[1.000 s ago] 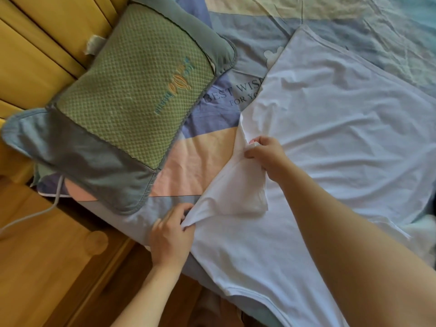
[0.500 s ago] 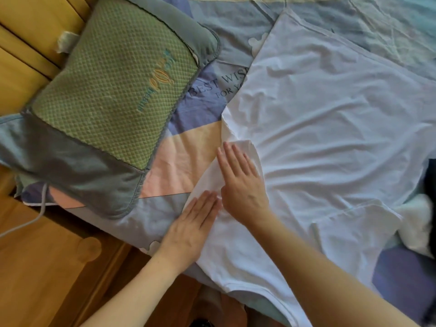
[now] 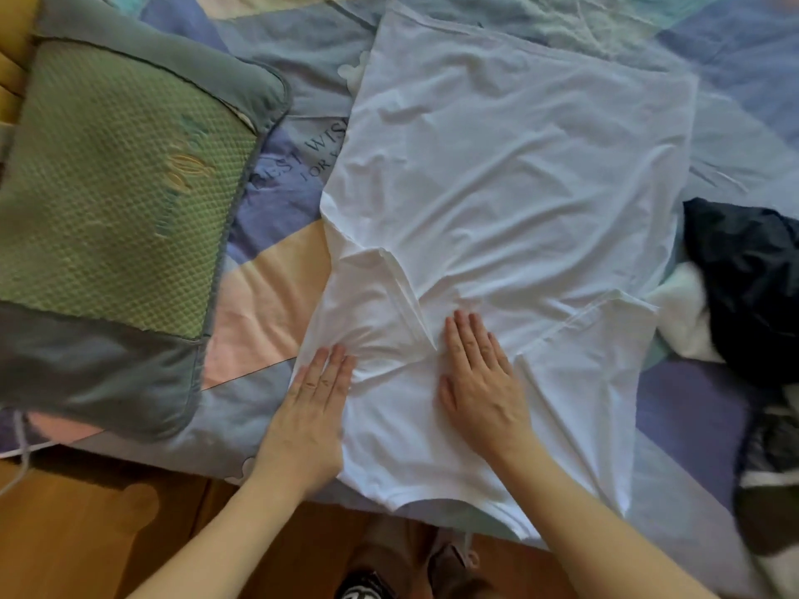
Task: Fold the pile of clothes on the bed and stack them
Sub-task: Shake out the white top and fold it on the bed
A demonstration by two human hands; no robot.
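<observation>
At the far left, a green and grey pillow (image 3: 125,218) was laid on the patchwork bed cover (image 3: 268,304), with a white cord (image 3: 21,464) trailing off its near corner toward the wooden floor (image 3: 86,533). The left hand (image 3: 309,419) was pressed flat, fingers straight and together, on the near left edge of the white T-shirt (image 3: 510,188). The shirt was spread across the middle of the bed, its left sleeve (image 3: 380,304) folded inward over the body. The right hand (image 3: 480,382) was likewise laid flat with straight fingers on the cloth, just beside the folded sleeve. Nothing was gripped by either hand. At the right, a dark garment (image 3: 748,287) was heaped over something white (image 3: 683,322).
</observation>
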